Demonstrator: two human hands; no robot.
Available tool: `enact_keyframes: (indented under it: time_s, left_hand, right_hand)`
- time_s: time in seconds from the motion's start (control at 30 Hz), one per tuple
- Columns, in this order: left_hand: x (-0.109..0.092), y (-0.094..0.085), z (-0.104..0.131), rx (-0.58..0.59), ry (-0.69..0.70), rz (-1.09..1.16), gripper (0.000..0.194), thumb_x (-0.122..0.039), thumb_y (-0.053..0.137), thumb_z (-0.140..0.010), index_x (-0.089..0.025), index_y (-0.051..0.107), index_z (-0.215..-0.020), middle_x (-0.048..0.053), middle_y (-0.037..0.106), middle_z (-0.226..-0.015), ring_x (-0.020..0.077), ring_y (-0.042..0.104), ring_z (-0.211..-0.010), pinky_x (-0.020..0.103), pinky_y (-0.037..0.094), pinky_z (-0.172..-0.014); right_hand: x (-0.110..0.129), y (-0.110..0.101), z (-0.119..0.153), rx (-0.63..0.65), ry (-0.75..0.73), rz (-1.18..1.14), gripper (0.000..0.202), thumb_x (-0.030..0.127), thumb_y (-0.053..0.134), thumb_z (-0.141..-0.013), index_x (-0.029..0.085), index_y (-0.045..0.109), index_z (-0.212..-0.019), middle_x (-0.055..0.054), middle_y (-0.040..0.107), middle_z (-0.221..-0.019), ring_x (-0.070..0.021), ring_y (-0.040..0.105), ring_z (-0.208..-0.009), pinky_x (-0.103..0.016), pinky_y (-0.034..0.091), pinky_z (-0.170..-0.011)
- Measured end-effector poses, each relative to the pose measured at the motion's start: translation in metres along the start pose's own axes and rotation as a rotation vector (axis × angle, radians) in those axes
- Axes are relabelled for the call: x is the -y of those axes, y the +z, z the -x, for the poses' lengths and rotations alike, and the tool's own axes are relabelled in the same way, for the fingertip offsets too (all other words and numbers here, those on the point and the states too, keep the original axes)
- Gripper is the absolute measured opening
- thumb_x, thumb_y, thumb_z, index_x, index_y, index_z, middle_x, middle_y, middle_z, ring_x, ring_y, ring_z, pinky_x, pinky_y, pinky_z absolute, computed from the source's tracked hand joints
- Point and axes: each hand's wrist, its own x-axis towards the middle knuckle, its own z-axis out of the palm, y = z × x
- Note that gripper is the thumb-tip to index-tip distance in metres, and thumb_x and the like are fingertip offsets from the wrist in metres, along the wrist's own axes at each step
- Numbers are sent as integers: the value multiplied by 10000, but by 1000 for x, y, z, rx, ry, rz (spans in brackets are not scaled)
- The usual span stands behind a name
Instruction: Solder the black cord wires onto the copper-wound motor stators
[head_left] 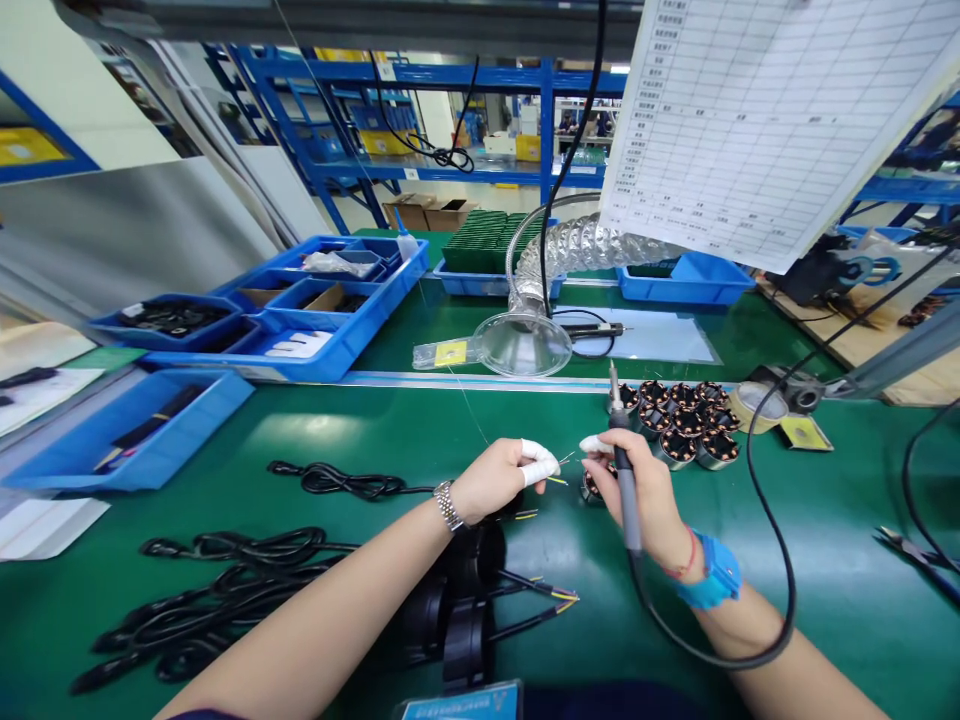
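Note:
My left hand [506, 478], with white finger cots on its thumb and a finger, pinches thin wires [559, 481] with coloured insulation. My right hand [646, 482] has a soldering iron [627, 500] tucked in it, tip pointing up and away. Its thumb and a white-covered fingertip come close together near the wire ends; whether they hold a strand is too small to tell. Partly behind those fingers, a wound motor stator [591, 488] stands on the green bench. Black round housings [466, 630] with cables and bared coloured leads lie below my left wrist.
Several stators [684, 422] stand grouped at right, beside a tape roll [757, 405]. A clear fume hood [525, 345] hangs ahead. Coiled black cables [247, 590] lie left, blue bins [352, 330] behind them. Pliers [919, 560] lie far right. The iron's cord [780, 560] loops around my right wrist.

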Motion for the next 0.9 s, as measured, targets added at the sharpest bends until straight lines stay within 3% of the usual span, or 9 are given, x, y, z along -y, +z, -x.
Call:
enact_keyframes:
  time_s: [0.1,0.4,0.67,0.77,0.9]
  left_hand:
    - [0,1,1,21,-2,-40,286,-393,544,-741,-134,655,-693,18,591,-601,132,494,-610,240,362,-621]
    - [0,0,4,34,-8,-97,323,-416,521,-755,-128,668,-758,25,601,-663,134,494,-632,238,363,-613]
    - [-2,1,2,48,-5,-123,320,-419,529,-750,-127,636,-676,9,577,-611,111,452,-584,216,332,-569]
    - [-3,0,3,63,-17,-129,326,-433,532,-745,-131,639,-684,4,577,-602,100,427,-554,207,303,-531]
    - [1,-2,3,59,-39,-148,346,-444,521,-748,-129,657,-702,7,571,-582,89,386,-501,211,266,-486]
  right_hand:
    - [-4,-4,-4,89,-113,96,171,166,505,-796,207,498,-962,-26,589,-805,-112,567,-672,-232,471,-652]
    - [-5,0,-1,152,41,-68,216,196,530,-775,189,463,-980,-1,590,-755,-80,542,-593,-183,442,-595]
    - [-5,-2,-3,218,-4,-54,295,177,559,-745,197,460,-1021,-23,597,-855,-98,565,-670,-202,457,-641]
    - [-7,1,-3,191,-48,-38,232,185,551,-766,195,488,-990,-13,602,-798,-97,565,-666,-196,451,-630]
    - [-10,6,1,58,-28,-60,190,221,598,-746,199,526,-921,4,606,-752,-84,565,-623,-176,448,-598]
